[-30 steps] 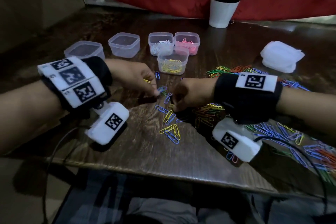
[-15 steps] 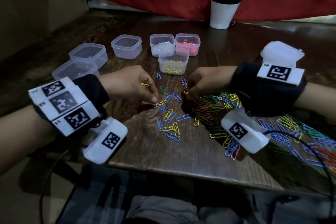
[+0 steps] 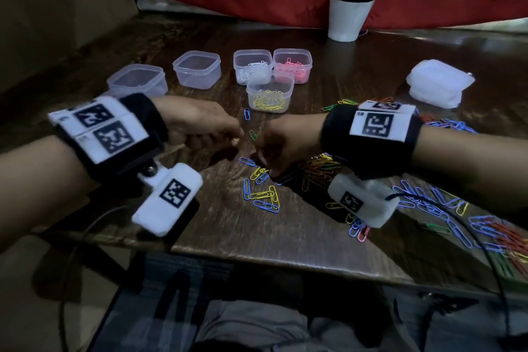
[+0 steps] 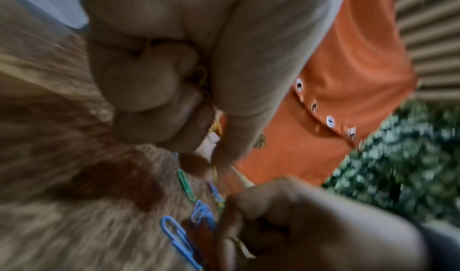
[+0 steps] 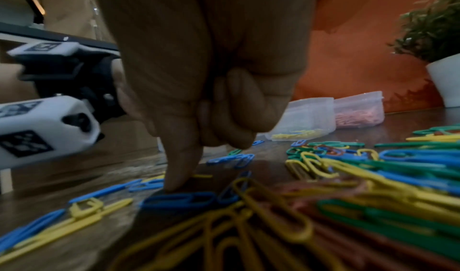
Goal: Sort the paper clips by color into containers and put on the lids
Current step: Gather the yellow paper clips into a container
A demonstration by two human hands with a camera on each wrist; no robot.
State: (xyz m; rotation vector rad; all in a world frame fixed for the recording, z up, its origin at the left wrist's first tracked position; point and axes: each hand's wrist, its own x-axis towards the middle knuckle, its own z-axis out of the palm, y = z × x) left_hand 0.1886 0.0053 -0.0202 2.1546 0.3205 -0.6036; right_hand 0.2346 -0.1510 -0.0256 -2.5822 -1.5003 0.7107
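Left of the yellow-clip container point(image 3: 270, 93), my left hand point(image 3: 197, 123) is curled shut around yellow paper clips point(image 4: 200, 76); the blurred wrist view suggests several. In front of that container, my right hand point(image 3: 281, 143) has its fingers curled in, with one fingertip point(image 5: 178, 179) pressing down among the loose clips point(image 3: 261, 194) on the table point(image 3: 228, 231), beside a blue clip point(image 5: 179, 199).
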